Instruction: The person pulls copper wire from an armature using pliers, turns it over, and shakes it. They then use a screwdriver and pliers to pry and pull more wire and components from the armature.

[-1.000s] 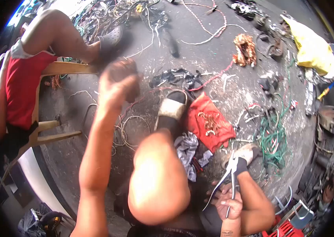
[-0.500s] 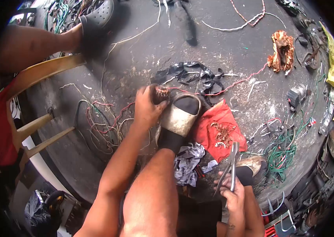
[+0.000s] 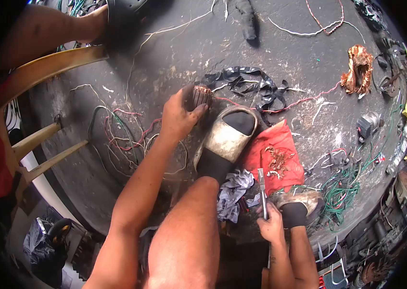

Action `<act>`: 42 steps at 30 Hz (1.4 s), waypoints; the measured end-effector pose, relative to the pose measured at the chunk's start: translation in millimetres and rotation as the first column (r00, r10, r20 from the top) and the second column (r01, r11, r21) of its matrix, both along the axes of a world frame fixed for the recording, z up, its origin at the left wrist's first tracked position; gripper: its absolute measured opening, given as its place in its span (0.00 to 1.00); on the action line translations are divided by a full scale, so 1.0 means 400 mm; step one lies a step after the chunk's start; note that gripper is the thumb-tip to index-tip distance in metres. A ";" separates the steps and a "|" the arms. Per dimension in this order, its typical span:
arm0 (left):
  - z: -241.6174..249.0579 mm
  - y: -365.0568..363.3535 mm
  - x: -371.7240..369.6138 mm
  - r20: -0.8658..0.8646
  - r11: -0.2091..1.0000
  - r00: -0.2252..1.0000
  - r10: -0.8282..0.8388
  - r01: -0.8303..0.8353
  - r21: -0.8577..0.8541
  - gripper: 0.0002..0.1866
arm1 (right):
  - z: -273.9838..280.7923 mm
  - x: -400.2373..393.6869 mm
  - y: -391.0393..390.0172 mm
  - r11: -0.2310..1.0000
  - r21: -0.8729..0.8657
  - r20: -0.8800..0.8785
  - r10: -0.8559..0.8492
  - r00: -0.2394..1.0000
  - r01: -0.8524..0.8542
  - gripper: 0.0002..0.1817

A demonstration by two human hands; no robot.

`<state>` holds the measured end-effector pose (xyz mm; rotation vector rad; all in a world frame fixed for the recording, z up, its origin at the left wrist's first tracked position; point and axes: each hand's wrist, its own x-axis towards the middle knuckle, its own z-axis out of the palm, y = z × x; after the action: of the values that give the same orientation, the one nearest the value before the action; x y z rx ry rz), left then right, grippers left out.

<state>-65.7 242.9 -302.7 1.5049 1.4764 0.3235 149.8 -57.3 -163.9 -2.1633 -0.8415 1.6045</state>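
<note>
At frame centre the left hand (image 3: pixel 178 115) grips a copper coil (image 3: pixel 201 95) against the floor (image 3: pixel 165 53), beside the sandal (image 3: pixel 226 139). Lower right, the right hand (image 3: pixel 271 224) clasps pliers (image 3: pixel 262 192); their tips could nick the leg, or the coil could slip.

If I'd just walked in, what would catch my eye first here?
Probably the left hand, stretched out to the floor and gripping a small copper coil just beyond a dusty slipper. Next, the bright red cloth right of that slipper, with copper scraps piled on it, while the right hand holds pliers near its lower edge. All around, tangled wires litter the dark floor.
</note>
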 end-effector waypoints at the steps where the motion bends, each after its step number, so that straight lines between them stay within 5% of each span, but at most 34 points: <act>1: -0.002 -0.001 0.002 -0.020 0.999 1.000 -0.014 0.015 0.041 0.31 | -0.007 -0.008 -0.008 1.000 -0.002 0.001 -0.001 1.000 0.001 0.11; 4: 0.006 -0.010 0.022 -0.165 0.953 0.985 -0.051 0.097 0.287 0.32 | -0.020 -0.024 -0.011 0.997 -0.065 0.024 0.032 0.999 -0.030 0.10; 7: 0.017 -0.017 0.045 -0.248 0.970 0.969 -0.005 0.064 0.233 0.33 | -0.042 -0.026 -0.015 0.983 -0.166 0.004 0.076 0.997 -0.075 0.11; 9: 0.009 -0.011 0.033 -0.237 0.977 0.971 -0.004 0.054 0.205 0.34 | -0.071 -0.026 -0.045 0.988 -0.086 0.030 0.130 0.991 -0.127 0.12; 13: 0.009 0.024 0.019 -0.064 0.993 0.993 -0.103 0.106 0.050 0.32 | -0.103 -0.024 -0.096 0.974 -0.048 0.005 0.220 0.975 -0.220 0.15; 15: 0.011 0.055 0.034 0.154 0.986 0.975 -0.163 0.168 -0.018 0.31 | -0.112 -0.030 -0.099 0.958 -0.099 -0.026 0.269 0.963 -0.270 0.19; 20: 0.080 0.128 0.160 -0.125 0.779 0.776 -0.618 0.626 0.036 0.32 | -0.157 -0.067 -0.150 0.962 -0.164 -0.014 0.220 0.975 -0.219 0.22; 25: 0.063 0.115 0.181 -0.090 0.732 0.730 -0.678 0.681 0.012 0.27 | -0.153 -0.093 -0.163 0.973 -0.164 -0.023 0.163 0.986 -0.164 0.27; 31: 0.062 0.165 0.175 -0.087 0.684 0.678 -0.730 0.722 -0.102 0.25 | -0.145 -0.103 -0.160 0.983 -0.076 -0.018 0.164 0.986 -0.165 0.20; 35: -0.030 0.148 0.126 -0.006 0.682 0.700 -0.715 0.699 0.215 0.22 | -0.127 -0.103 -0.175 0.996 0.013 0.039 0.090 0.995 -0.091 0.16; 39: 0.006 0.163 0.155 -0.045 0.721 0.721 -0.692 0.687 -0.092 0.22 | -0.051 -0.064 -0.100 0.998 0.024 0.024 0.050 0.998 -0.051 0.12; 42: -0.011 0.171 0.147 -0.033 0.718 0.718 -0.695 0.691 -0.085 0.21 | -0.027 -0.040 -0.027 0.973 -0.133 -0.071 -0.200 0.977 0.190 0.06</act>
<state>-6.8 311.3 -307.0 1.9039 0.8465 -0.2351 133.8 -68.0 -174.9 -2.1686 -0.4970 1.6740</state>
